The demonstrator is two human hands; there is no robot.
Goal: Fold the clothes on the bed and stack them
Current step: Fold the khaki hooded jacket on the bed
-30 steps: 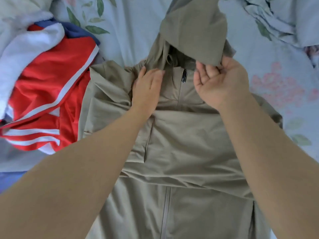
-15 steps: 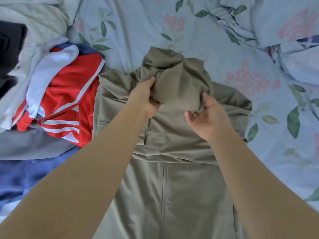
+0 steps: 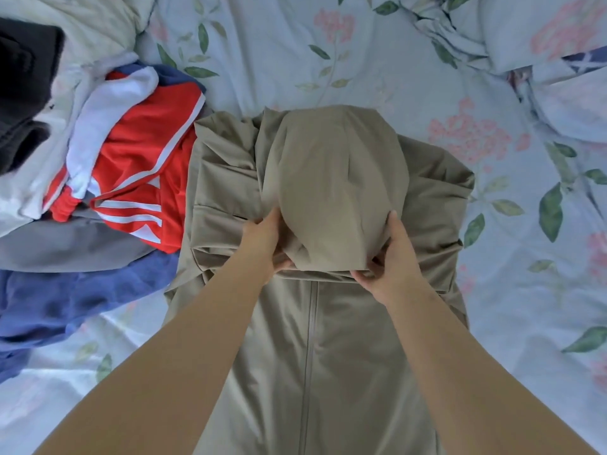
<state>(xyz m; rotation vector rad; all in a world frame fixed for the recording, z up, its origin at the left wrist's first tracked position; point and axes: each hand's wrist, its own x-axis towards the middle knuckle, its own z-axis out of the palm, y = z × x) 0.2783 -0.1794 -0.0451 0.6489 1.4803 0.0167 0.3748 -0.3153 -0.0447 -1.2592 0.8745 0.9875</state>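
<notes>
A khaki zip-up hooded jacket (image 3: 312, 356) lies front-up on the bed, sleeves folded across its chest. Its hood (image 3: 335, 178) is turned down flat over the folded sleeves. My left hand (image 3: 266, 241) grips the hood's lower left edge, thumb on top and fingers tucked under the cloth. My right hand (image 3: 391, 257) pinches the hood's lower right corner the same way. Both forearms reach over the jacket's lower half and its zipper.
A heap of unfolded clothes lies to the left: a red garment with white stripes (image 3: 144, 178), a blue one (image 3: 65, 303), a grey one (image 3: 65, 247), white cloth and a black piece (image 3: 23, 93). The floral bedsheet (image 3: 328, 60) spreads beyond; a rumpled duvet (image 3: 542, 37) sits upper right.
The hood, held up beyond the collar a second ago, has been brought down toward me and laid over the chest. Both hands moved closer along with its edge.
</notes>
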